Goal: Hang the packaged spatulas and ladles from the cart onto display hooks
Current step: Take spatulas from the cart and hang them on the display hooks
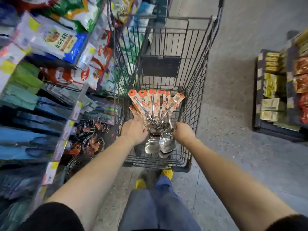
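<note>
Head view: the packaged spatulas and ladles (156, 110) lie bundled in the cart (196, 114). Their orange cards fan out beyond the fingertips, and their steel blades sit between the two wrists. The left hand (135, 131) reaches in with fingers stretched forward, touching the card-backed handles. The right hand (183, 133) curls down among the metal stems, though blur hides whether it grips any. Left of the left hand stand shelves of bagged goods (55, 40) and tagged wire items (88, 139). Far right of the right hand sit stacked boxes (275, 90).
</note>
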The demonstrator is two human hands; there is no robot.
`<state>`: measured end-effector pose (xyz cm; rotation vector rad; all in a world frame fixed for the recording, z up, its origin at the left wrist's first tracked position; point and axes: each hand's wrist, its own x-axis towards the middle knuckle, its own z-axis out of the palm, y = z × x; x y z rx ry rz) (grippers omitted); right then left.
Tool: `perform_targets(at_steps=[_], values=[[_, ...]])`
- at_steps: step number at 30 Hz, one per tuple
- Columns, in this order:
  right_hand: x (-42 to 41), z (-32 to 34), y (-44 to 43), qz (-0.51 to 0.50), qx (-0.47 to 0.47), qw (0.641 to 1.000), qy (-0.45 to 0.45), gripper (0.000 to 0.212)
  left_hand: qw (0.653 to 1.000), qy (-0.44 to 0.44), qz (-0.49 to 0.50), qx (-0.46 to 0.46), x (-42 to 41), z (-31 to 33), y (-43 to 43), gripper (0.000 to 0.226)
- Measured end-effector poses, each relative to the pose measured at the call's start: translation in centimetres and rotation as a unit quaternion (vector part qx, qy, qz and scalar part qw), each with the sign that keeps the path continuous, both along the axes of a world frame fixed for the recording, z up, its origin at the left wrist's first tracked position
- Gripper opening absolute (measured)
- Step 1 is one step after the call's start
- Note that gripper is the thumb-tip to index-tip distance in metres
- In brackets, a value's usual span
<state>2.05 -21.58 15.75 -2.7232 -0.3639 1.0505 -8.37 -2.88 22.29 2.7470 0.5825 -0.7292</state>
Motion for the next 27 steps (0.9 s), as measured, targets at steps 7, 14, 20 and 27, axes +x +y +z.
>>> perform_targets(at_steps=[7,14,20,27], values=[[2.0,-6.4,0.6,-0.078,0.005,0.995,0.058,0.037,0.999,0.042,-0.003,-0.016,2.6,-7.1,0.8,0.043],[1.6,-12.4,0.0,-0.116,-0.013,0.990,0.074,0.033,0.996,0.073,0.004,-0.050,3.1,-14.9,1.2,0.043],[-0.3,-17.6,0.3,-0.087,-0.044,0.989,0.112,0.036,0.991,0.116,-0.004,-0.068,2.0,-20.9,-0.3,0.043],[-1.8,-21.8,1.6,-0.066,-0.018,0.991,0.117,0.050,0.948,0.087,0.230,-0.203,1.6,-26.3,-1.8,0.070]])
